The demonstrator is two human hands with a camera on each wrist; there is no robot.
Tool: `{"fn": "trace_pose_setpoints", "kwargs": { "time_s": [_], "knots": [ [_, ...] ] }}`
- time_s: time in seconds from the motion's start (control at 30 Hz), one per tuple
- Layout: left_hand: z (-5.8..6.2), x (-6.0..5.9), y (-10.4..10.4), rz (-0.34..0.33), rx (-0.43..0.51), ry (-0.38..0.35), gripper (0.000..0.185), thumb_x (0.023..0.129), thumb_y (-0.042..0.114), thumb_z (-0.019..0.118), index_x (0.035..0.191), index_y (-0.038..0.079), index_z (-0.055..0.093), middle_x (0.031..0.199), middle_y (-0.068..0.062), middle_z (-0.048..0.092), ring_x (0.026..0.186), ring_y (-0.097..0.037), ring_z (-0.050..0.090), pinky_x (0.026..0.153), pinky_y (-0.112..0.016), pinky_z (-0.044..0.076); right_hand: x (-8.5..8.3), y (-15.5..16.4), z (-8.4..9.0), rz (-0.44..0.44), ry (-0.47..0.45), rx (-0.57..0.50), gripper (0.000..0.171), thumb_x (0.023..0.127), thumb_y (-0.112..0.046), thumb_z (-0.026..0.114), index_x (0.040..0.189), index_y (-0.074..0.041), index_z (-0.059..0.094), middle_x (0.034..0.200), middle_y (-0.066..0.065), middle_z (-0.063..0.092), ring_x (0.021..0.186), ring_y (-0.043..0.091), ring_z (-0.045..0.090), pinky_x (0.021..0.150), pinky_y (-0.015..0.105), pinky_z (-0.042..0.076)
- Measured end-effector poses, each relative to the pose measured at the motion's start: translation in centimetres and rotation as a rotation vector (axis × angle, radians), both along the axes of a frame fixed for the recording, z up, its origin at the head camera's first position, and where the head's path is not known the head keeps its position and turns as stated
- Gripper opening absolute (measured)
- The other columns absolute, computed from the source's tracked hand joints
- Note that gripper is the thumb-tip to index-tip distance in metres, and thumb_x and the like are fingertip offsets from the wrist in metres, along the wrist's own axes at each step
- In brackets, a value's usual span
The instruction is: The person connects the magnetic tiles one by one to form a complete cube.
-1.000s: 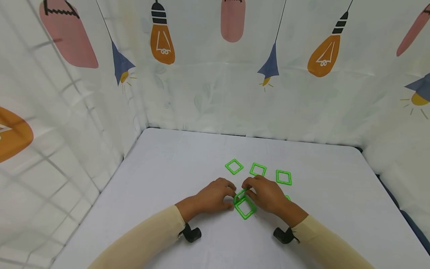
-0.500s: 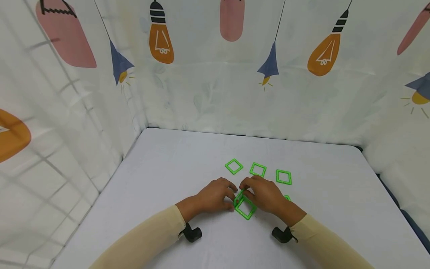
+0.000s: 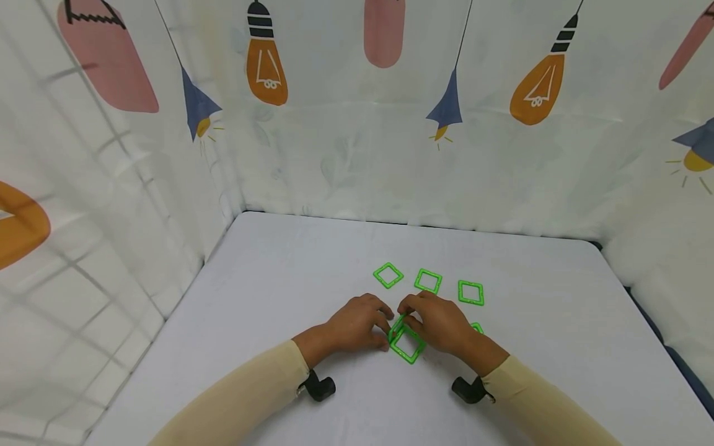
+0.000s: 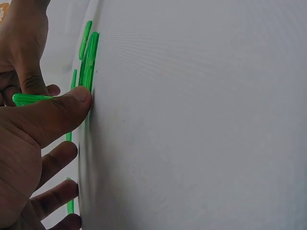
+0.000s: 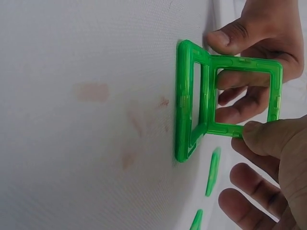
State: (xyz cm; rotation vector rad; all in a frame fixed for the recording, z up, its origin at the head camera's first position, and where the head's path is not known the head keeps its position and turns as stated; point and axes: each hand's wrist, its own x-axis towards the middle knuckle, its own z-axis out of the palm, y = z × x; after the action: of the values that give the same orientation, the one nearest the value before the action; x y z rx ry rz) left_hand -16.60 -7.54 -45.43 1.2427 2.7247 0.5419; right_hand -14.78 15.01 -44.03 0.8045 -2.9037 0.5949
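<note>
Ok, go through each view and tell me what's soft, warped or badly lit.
Head view: even, flat light, sharp overall, wide-angle bowing of the curtain and table edges. Left wrist view: the left hand looms close and soft, green frames seen edge-on, tabletop nearly featureless. Right wrist view: the upright green frame is crisp, the nearest fingers slightly blurred.

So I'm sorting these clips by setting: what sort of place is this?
Probably a staged tabletop recording booth, not a lived-in room: a plain white table is enclosed on three sides by a curtain printed with light bulbs, and only green square frame tiles lie on it.
</note>
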Motion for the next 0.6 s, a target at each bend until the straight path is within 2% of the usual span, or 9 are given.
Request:
{"fn": "trace_pose_setpoints", "kwargs": {
  "time_s": [0.23, 0.6],
  "knots": [
    [0.02, -0.07, -0.01, -0.008, 0.026, -0.052, 0.024, 0.082, 0.034, 0.088, 0.102, 0.022, 0.084, 0.125, 0.005, 0.066, 0.122, -0.018, 0.054, 0.105, -0.039, 0.043, 0.09, 0.05, -0.14, 0.015, 0.031, 0.006, 0.019, 0.089, -0.017, 0.082, 0.102, -0.024, 0.071, 0.101, -0.008, 0.069, 0.09, 0.013, 0.067, 0.065, 0.025, 0.051],
    [-0.05, -0.13, 0.22, 0.028, -0.005, -0.04, 0.022, 0.081, 0.038, 0.088, 0.098, 0.025, 0.085, 0.124, 0.007, 0.066, 0.121, -0.017, 0.054, 0.105, -0.039, 0.043, 0.12, 0.01, -0.16, 0.004, 0.018, 0.01, 0.02, 0.089, -0.017, 0.083, 0.103, -0.024, 0.071, 0.103, -0.008, 0.07, 0.092, 0.014, 0.067, 0.063, 0.025, 0.05]
  ]
}}
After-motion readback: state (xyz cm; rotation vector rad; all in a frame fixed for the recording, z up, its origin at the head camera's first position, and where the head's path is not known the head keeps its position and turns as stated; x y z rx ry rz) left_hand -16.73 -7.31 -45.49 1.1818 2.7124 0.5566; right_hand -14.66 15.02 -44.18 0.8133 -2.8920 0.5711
